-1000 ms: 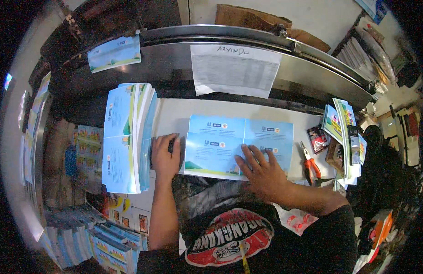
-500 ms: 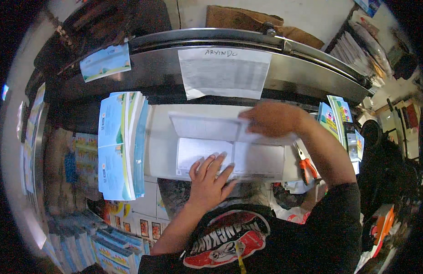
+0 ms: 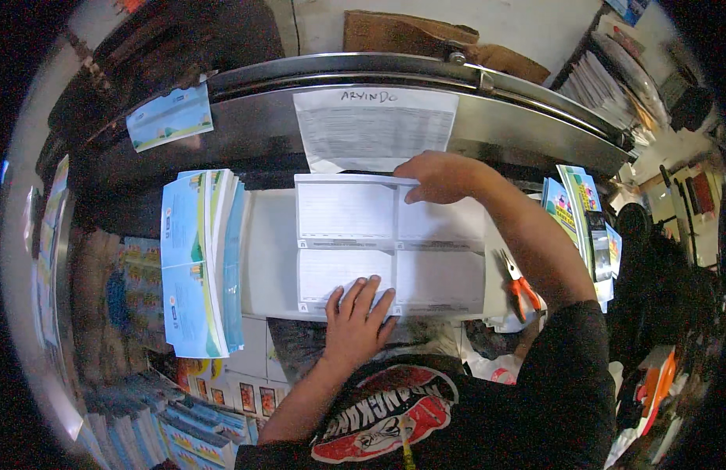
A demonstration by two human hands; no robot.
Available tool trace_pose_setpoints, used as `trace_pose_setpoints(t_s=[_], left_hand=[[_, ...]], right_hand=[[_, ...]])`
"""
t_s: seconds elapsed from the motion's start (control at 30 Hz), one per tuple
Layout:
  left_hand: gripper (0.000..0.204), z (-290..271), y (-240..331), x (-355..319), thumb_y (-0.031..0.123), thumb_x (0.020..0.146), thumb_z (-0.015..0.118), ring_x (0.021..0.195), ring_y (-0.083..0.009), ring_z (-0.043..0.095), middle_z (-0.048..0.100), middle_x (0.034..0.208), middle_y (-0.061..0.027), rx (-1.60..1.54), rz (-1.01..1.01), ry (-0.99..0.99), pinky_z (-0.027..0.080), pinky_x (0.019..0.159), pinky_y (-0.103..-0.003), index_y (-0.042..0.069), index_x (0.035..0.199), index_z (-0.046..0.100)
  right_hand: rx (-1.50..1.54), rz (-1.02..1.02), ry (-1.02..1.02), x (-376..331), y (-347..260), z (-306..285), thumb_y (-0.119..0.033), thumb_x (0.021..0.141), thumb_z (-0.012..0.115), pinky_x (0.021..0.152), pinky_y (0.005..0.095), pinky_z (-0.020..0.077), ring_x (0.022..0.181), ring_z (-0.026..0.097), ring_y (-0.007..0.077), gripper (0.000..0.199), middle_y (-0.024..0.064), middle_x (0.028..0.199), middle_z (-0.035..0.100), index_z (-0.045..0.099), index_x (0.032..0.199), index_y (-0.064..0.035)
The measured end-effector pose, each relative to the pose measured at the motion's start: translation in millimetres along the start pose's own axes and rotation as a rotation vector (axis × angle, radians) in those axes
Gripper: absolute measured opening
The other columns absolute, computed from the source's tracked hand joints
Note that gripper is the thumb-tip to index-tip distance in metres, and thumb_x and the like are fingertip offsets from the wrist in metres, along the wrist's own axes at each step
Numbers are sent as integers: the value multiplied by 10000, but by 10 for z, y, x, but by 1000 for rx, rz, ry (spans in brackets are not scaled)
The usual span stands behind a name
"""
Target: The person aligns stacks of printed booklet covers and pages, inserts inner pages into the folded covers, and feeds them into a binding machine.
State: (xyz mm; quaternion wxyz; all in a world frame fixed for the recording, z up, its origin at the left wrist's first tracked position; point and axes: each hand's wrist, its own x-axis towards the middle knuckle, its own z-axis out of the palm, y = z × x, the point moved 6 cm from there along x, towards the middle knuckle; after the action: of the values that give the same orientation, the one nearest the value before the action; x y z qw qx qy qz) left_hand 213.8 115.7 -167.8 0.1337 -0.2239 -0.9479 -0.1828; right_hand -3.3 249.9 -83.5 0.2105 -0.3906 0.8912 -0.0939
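1. The white ruled sheet point(image 3: 390, 247) lies flat on the pale work surface point(image 3: 269, 251), printed with 4 lined panels in a 2-by-2 grid. Its long axis runs from 9 o'clock to 3 o'clock across the view.
2. The left hand point(image 3: 355, 317) rests palm down on the sheet's near edge, at 6 o'clock of the sheet centre. Fingers are spread and extended, pressing flat; nothing is pinched.
3. The right hand point(image 3: 441, 176) sits at the sheet's far edge, at 12 o'clock to 1 o'clock of the sheet centre. Fingers are curled over that edge; whether they grip the paper or only press it cannot be told.
4. Governing relation: the 2 hands bracket the sheet across its short axis, left at the near edge, right at the far edge. Both touch the sheet; neither is nearer.
5. A stack of blue-and-green covers point(image 3: 198, 258) stands just beside the sheet at 9 o'clock, apart from both hands.
6. Orange-handled pliers point(image 3: 519, 282) lie at 3 o'clock, just beside the sheet's right edge and under the right forearm.
7. A white printed page point(image 3: 374, 125) hangs on the curved metal bar point(image 3: 535, 102) at 12 o'clock, just beyond the right hand.
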Motion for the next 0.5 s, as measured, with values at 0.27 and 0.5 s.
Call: trace_pose_setpoints(t_s=[0.27, 0.5], left_hand=[[434, -551, -472, -61, 329, 799, 712, 1274, -295, 434, 501, 1349, -128, 2, -134, 104, 316, 1026, -497, 105, 1163, 635], [452, -710, -1294, -45, 305, 841, 666, 1192, -380, 453, 508, 1280, -181, -59, -285, 442, 340, 1007, -512, 18, 1180, 585]], right_hand=[[-280, 392, 633, -471, -470, -1436, -151, 839, 554, 868, 433, 532, 1032, 639, 321, 414, 150, 1149, 658, 624, 1240, -223], [-700, 33, 1054, 615, -563, -1392, -160, 880, 515, 794, 426, 555, 1007, 636, 312, 365, 135, 1145, 640, 617, 1231, -176]])
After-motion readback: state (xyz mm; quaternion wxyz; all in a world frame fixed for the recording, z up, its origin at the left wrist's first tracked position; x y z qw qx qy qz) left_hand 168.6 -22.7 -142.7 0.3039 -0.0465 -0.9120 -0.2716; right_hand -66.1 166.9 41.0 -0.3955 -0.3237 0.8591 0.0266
